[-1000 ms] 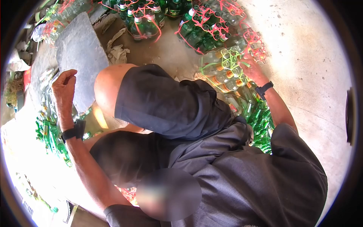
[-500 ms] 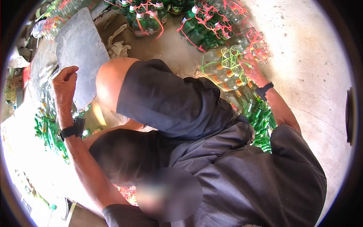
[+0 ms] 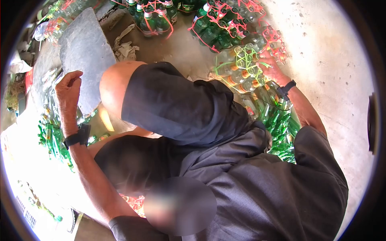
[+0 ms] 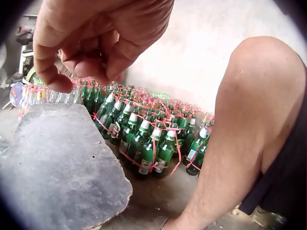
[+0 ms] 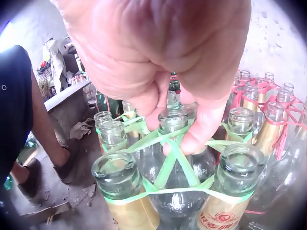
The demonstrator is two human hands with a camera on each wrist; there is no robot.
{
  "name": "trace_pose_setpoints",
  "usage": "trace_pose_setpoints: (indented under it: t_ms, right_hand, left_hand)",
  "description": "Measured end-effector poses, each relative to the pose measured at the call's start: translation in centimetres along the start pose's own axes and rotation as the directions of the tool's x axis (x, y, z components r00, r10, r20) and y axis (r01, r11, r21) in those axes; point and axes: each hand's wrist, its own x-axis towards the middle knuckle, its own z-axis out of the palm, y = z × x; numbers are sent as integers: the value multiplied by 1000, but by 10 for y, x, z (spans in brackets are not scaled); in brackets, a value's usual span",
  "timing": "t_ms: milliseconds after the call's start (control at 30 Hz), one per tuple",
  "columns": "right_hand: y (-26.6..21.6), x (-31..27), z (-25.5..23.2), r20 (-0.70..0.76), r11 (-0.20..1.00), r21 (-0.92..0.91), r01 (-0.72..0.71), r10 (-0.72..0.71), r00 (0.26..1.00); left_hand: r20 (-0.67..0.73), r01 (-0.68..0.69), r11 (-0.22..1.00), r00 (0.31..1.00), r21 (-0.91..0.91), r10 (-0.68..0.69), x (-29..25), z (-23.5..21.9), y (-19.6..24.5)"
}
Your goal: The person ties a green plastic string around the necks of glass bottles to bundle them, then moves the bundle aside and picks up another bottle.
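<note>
In the head view, the right hand (image 3: 274, 70) is at a bundle of clear bottles (image 3: 235, 69) tied at the necks with light green strap. Up close in the right wrist view, the right hand (image 5: 160, 52) has its fingers bent around a clear bottle neck (image 5: 173, 123), one fingertip against the green strap (image 5: 169, 168) crossing it. The left hand (image 3: 67, 91) is raised beside a grey slab (image 3: 86, 52), holding nothing. Loosely curled fingers of that left hand (image 4: 103, 40) hang above the slab (image 4: 62, 167) in the left wrist view.
Green bottles tied with red strap (image 4: 139, 148) stand beyond the slab. Red-strapped clear bottles (image 5: 276, 112) stand right of the green-strapped bundle. Loose green bottles (image 3: 281, 130) lie by the person's side. A bent knee (image 3: 116, 84) is between the hands.
The right hand and wrist have shifted slightly to the right and up, and the green-strapped bundle sits a little farther right. The left hand has barely moved.
</note>
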Motion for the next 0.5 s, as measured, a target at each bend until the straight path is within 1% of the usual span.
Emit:
trace_pose_setpoints:
  t_ms: [67,133,167,200,267,300,367,400,467,500]
  right_hand:
    - [1,-1,1,-5,1000,-5,7,-7,1000]
    - [-2,-4,6,-80,1000,15,-13,14,997]
    - [0,-5,6,-78,999,-38,5,-8,997]
    - [1,-6,9,-79,999,-37,5,-8,997]
    - [2,-7,14,-163,996,-63,59,-69,984]
    - [1,-8,13,-166,996,-64,58,-68,984]
    - [-5,-9,13,-193,986,-96,136,-153,969]
    - [-8,-8,13,-195,986,-99,138,-155,969]
    - [-11,-7,13,-223,994,-88,65,-83,971]
    - [-12,-8,15,-224,994,-92,66,-85,971]
  left_hand:
    - [-2,13,1000,1000,-17,-13,-1,0,0]
    - [2,10,1000,1000,-13,-10,1,-1,-2]
    - [3,11,1000,1000,-10,-11,1,-1,-4]
    - [3,10,1000,1000,-9,-10,2,-2,-7]
    - [-18,-10,1000,1000,8,10,3,-2,-10]
    - [-18,-13,1000,1000,8,13,4,-2,-11]
    - [-19,-9,1000,1000,-17,9,4,-2,-14]
    - [-21,-12,1000,1000,-19,11,4,-2,-14]
    - [-23,-7,1000,1000,-16,7,4,-2,-15]
    - [-24,-10,1000,1000,-19,9,5,-1,-15]
